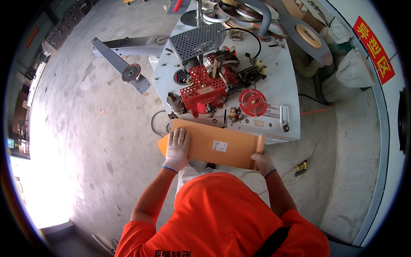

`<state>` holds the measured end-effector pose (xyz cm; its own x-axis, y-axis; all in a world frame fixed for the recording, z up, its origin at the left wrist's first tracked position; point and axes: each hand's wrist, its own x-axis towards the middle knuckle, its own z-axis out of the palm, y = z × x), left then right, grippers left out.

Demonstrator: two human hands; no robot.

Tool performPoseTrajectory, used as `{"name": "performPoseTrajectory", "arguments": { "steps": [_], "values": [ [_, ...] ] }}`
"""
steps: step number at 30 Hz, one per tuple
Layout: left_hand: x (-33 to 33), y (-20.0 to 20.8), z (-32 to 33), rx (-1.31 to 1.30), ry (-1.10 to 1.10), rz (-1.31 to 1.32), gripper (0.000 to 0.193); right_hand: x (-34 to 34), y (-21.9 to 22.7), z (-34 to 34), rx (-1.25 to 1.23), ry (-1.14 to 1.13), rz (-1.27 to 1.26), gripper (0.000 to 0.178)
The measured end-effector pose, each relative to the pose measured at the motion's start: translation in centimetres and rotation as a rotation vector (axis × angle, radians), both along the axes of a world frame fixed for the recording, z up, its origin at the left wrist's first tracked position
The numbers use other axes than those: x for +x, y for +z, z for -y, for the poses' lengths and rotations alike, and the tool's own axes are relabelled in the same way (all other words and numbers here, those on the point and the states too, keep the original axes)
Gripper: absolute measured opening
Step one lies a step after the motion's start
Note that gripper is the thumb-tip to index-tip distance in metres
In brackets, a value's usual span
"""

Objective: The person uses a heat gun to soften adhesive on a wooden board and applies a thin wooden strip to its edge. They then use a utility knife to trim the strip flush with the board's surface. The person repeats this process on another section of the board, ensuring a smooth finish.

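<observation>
An orange-brown wooden panel (pixel 204 143) with a white label (pixel 220 146) on its face lies in front of me, along the near edge of a machine table (pixel 282 81). My left hand (pixel 177 150), in a white glove, rests flat on the panel's left part with its fingers stretched out. At the right end, my gloved right hand (pixel 263 162) is closed around the panel's corner, by a raised strip (pixel 260 144). The right fingers are partly hidden. Beyond the panel stands a red perforated machine head (pixel 205 88) with a round red disc (pixel 253 102) to its right.
A grey swing arm (pixel 115 60) with a round pad juts out left of the table. Rolls of edge strip (pixel 239 13) and a large grey reel (pixel 308 40) sit at the back. A yellow-and-black tool (pixel 301 168) lies on the floor to the right, near white bags (pixel 354 70).
</observation>
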<state>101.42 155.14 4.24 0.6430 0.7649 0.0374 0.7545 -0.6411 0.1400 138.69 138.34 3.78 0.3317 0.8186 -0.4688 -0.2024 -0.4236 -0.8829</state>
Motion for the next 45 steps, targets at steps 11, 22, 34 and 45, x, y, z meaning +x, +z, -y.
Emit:
{"name": "performPoseTrajectory", "arguments": {
  "steps": [11, 22, 34, 45],
  "values": [
    [1.4, -0.6, 0.7, 0.035, -0.005, -0.014, 0.091, 1.0, 0.7, 0.7, -0.059, -0.06, -0.077, 0.059],
    [2.0, -0.2, 0.9, 0.033, -0.029, 0.031, 0.086, 1.4, 0.6, 1.4, -0.096, -0.112, -0.072, 0.054],
    [1.6, -1.7, 0.6, 0.079, -0.035, -0.019, 0.093, 1.1, 1.1, 1.4, -0.117, -0.102, -0.073, 0.055],
    [1.6, -1.1, 0.7, 0.023, -0.026, -0.005, 0.09, 1.0, 0.9, 1.4, -0.092, -0.131, -0.091, 0.051]
  ]
}}
